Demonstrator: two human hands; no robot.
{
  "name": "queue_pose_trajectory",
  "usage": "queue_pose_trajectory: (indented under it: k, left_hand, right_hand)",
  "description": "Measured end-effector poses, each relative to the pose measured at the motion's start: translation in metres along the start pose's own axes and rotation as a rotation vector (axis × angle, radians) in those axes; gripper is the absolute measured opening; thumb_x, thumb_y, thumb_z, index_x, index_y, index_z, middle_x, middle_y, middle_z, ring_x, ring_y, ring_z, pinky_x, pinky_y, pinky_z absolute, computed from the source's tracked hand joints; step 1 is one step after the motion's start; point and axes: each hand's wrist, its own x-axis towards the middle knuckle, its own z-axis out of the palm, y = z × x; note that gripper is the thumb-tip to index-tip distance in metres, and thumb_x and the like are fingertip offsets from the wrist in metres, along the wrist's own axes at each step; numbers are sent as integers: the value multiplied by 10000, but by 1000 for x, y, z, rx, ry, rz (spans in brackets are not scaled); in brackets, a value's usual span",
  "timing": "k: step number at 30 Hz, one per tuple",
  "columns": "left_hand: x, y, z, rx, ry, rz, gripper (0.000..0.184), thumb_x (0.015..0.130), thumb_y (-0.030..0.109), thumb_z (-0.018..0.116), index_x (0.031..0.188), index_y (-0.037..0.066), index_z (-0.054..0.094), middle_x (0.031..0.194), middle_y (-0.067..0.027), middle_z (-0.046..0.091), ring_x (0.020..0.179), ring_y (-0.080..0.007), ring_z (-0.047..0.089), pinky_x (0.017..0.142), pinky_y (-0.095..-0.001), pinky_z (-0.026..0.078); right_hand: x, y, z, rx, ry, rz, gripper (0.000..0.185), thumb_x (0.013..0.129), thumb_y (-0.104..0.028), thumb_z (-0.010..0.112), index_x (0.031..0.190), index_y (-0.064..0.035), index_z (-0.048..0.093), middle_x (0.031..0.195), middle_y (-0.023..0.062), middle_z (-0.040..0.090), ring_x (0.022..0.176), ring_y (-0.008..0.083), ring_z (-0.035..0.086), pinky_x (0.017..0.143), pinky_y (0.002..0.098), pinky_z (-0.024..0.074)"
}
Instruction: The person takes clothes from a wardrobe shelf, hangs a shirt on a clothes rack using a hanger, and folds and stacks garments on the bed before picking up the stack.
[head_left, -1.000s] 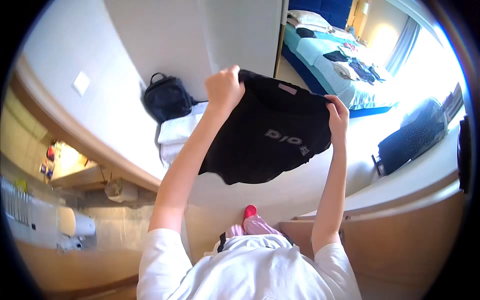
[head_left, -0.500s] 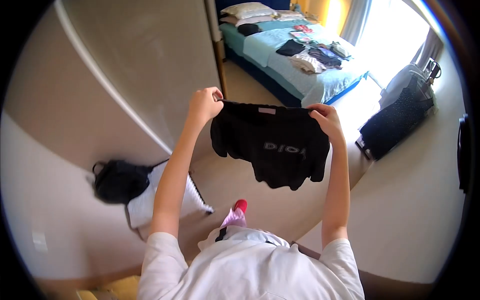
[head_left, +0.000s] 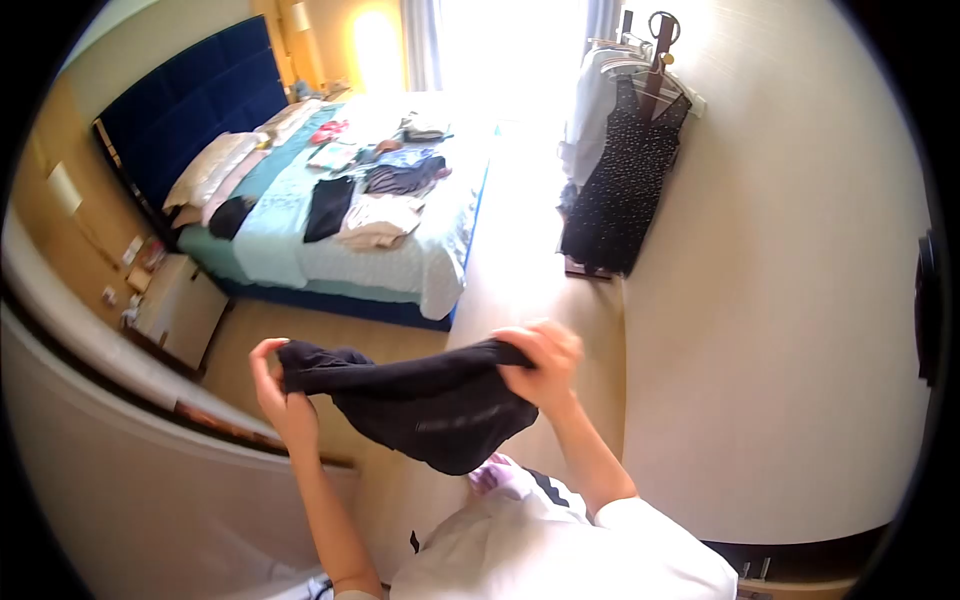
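Left hand: partly curled, thumb and fingers clasping the left end of a black top. Right hand: fingers bent over the opposite end in a firmer-looking grip; its outline was blurred, so exact finger placement could not be read. Neither hand was spread wide.

The top hung between the two hands, in front of the wearer's white T-shirt and above the wooden floor. Its upper edge was bunched and sagged slightly; the lower part drooped in a rounded fold. A pale print on the front was too smeared to read.

Beyond the hands, well apart from the top, stood a bed with a dark blue base. On its cover lay a folded black garment, a cream garment just beside it, and a striped dark garment behind. A dark bundle sat near the pillows.

Across the floor, near the wall, a black speckled dress hung on a clothes stand beside a pale shirt.
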Motion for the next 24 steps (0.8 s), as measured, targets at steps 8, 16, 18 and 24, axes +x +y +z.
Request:
queue_pose_trajectory:
  k: [8, 16, 18, 24]
  left_hand:
    - [140, -60, 5, 228, 57, -63, 478, 616, -141, 319, 1001, -16, 573, 927, -64, 567, 885, -142, 560, 840, -233, 432]
    - [253, -102, 47, -64, -359, -228, 331, 735, -182, 433, 973, 13, 554, 909, -53, 577, 905, -125, 572, 838, -231, 434]
    - [282, -123, 86, 113, -468, -200, 247, 754, -157, 501, 920, 11, 573, 892, -34, 580, 827, -115, 583, 756, -229, 462]
    - [308, -171, 223, -133, -633, -307, 171, 731, -104, 619, 855, 5, 573, 812, -23, 580, 758, -69, 565, 639, -198, 461]
  right_hand:
    - [104, 90, 165, 151, -355, 63, 262, 617, -69, 666, 878, -100, 670, 752, 55, 668, 638, 224, 632, 619, 299, 501]
    - [161, 137, 231, 190, -129, 289, 328, 548, 15, 679, 860, -81, 699, 558, 22, 550, 453, 119, 480, 478, 242, 408]
    - [170, 158, 225, 113, -162, 360, 334, 540, 36, 672, 857, -68, 695, 562, 23, 550, 457, 105, 481, 471, 233, 400]
    - [170, 217, 161, 15, 81, 608, 283, 548, 122, 591, 776, -27, 670, 671, 23, 645, 514, 24, 483, 475, 167, 350]
